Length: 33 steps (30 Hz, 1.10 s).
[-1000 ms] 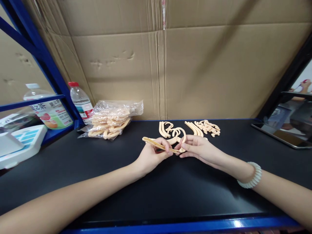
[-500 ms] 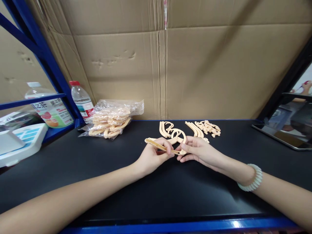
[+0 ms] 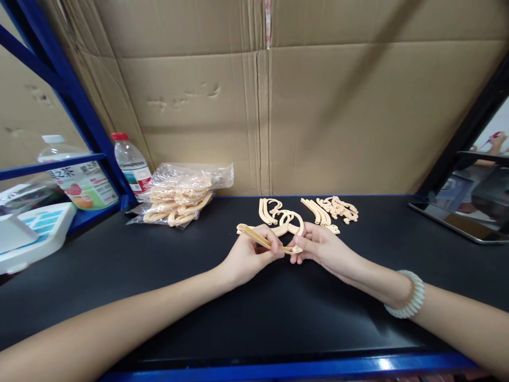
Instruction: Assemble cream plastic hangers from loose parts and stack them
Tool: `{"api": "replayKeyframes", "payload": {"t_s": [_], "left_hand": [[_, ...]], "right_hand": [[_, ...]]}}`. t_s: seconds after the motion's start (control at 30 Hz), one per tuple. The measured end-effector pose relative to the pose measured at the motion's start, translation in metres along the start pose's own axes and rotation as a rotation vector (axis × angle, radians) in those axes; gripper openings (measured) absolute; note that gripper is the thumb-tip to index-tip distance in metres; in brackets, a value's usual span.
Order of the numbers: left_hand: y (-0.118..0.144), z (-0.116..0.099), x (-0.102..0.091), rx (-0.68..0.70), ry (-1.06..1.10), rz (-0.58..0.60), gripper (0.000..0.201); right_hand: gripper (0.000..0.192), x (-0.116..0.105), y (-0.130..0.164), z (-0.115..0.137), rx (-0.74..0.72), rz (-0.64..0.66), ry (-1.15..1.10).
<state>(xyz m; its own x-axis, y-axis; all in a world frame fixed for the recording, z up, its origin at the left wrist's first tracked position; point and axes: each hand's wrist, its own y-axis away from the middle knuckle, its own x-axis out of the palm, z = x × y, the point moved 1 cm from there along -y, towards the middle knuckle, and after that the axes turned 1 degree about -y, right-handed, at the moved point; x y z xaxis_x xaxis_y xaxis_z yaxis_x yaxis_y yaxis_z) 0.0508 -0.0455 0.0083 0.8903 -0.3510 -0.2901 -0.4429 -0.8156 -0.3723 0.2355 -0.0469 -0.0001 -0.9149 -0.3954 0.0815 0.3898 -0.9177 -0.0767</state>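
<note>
Two beige plastic pieces are being held together just above the black tabletop (image 3: 278, 318): a straight arm piece (image 3: 258, 238) is being pinched between the thumb and fingers of the left hand (image 3: 248, 258), and a curved hook piece (image 3: 292, 222) is being clamped at its lower end by the fingertips of the right hand (image 3: 324, 249), the two parts meeting between the hands. A slip is being risked here, since the grip on each part is being kept only at the fingertips; if the pieces are being pressed at a slant, the thin arm piece could be bent or could be sprung out of the pinch and dropped onto the table. The loose parts lying just behind the hands (image 3: 274, 209) and the further heap of parts (image 3: 338, 208) could also be knocked about if the right hand is being pushed forward. The clear bag of parts (image 3: 181, 196), the water bottle (image 3: 131, 162) and the tablet (image 3: 463, 212) are being left well apart from the hands. Compared with the picture a second earlier, very little is being changed: the same pinches are being kept, the hands are being held slightly lower and closer together, and the far tip of the arm piece is being raised a touch.
</note>
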Motion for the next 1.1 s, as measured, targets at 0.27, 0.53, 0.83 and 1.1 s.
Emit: {"api": "replayKeyframes", "payload": {"t_s": [0.27,0.53,0.83,1.1], "left_hand": [[0.0000,-0.0026,0.0021,-0.047,0.029,0.004,0.021],[0.0002,-0.0015,0.0042,-0.077,0.143,0.001,0.022],[0.0003,-0.0041,0.0093,-0.165,0.206,-0.057,0.028],[-0.0002,-0.0020,0.0100,-0.259,0.369,-0.186,0.034]], "right_hand": [[0.031,0.0057,-0.0016,0.0008,-0.072,-0.068,0.110],[0.023,0.0085,-0.0027,0.0007,-0.136,-0.094,0.203],[0.024,0.0102,-0.0030,0.0003,-0.154,-0.113,0.216],[0.035,0.0040,-0.0058,0.0076,-0.201,-0.112,0.188]]}}
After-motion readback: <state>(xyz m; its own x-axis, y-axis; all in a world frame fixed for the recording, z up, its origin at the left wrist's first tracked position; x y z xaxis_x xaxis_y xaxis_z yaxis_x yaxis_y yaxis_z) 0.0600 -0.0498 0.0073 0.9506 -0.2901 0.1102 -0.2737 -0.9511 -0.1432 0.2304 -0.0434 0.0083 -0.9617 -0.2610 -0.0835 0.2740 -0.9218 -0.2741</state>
